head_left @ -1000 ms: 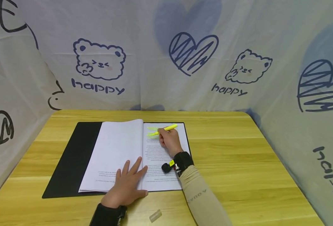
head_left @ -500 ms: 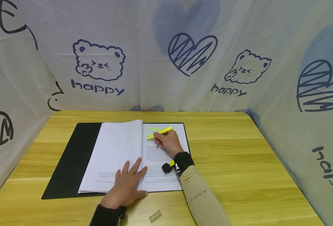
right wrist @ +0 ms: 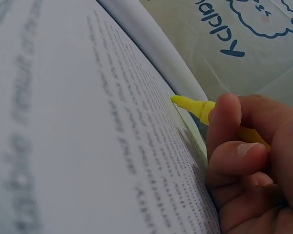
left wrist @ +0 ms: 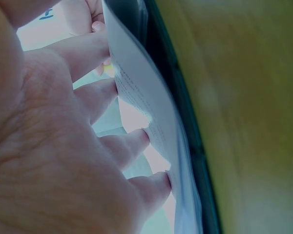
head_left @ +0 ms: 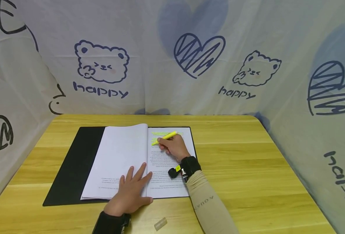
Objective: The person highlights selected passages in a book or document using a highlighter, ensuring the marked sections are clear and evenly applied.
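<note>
My right hand (head_left: 176, 147) pinches a yellow highlighter (head_left: 169, 135), its tip at the left end of a text line high on the printed right page (head_left: 166, 175). Yellow strokes mark several lines there. In the right wrist view the highlighter's tip (right wrist: 176, 99) meets the page near the fold. My left hand (head_left: 128, 193) lies with fingers spread on the lower part of the left page (head_left: 122, 146), close to the fold. The left wrist view shows its fingertips (left wrist: 158, 183) pressing on the paper. The pages lie open in a black folder (head_left: 70, 169).
A small translucent cap (head_left: 160, 224) lies on the wooden table (head_left: 242, 182) near the front edge, between the forearms. A white cloth (head_left: 154, 65) with bear and heart drawings hangs behind and at both sides. A wrist camera (head_left: 173, 173) overhangs the right page.
My right hand and the highlighter have moved left and slightly toward me, so the tip is now at a lower line's left end. My left hand has stayed in place.
</note>
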Tool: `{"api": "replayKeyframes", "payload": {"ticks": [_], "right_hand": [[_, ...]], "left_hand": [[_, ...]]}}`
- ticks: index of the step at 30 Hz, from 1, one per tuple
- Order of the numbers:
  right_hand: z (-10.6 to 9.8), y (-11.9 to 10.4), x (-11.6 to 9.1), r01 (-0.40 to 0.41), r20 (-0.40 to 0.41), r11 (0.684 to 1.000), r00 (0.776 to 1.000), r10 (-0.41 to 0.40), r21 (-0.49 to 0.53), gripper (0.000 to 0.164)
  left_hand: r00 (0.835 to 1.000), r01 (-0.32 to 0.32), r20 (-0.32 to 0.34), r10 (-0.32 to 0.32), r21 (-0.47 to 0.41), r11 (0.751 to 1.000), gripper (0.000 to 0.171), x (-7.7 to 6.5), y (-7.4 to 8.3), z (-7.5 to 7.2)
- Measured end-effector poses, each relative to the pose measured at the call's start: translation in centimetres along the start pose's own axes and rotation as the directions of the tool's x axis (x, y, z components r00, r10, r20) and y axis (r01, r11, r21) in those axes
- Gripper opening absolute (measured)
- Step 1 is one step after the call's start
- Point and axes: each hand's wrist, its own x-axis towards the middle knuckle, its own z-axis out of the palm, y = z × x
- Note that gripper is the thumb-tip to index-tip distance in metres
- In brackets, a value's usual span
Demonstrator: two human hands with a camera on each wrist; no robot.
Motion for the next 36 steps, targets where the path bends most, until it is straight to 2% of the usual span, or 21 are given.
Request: {"api": "replayKeyframes", "payload": {"ticks": [8, 20, 29, 36], "right_hand": [[0.12, -0.23, 0.01, 0.007, -0.007, 0.999, 1.0, -0.008, -0.032, 0.029], [0.25, -0.39, 0.22, -0.054, -0.024, 0.997, 0.998, 0.053, -0.048, 0.032], [0.46, -0.44, 0.21, -0.094, -0.041, 0.994, 0.995, 0.092, -0.063, 0.032], [0.46, -0.46, 0.1, -0.082, -0.052, 0.994, 0.996, 0.079, -0.066, 0.031]], "left_hand": [[1.0, 0.008, 0.001, -0.008, -0.01, 1.0, 0.083, 0.01, 0.04, 0.1], [1.0, -0.003, -0.013, 0.003, -0.006, 1.0, 0.083, -0.06, 0.14, -0.12], [1.0, 0.003, 0.0, -0.003, -0.012, 1.0, 0.083, -0.04, 0.09, -0.07], [1.0, 0.003, 0.007, -0.003, -0.013, 1.0, 0.082, -0.04, 0.03, -0.07]]}}
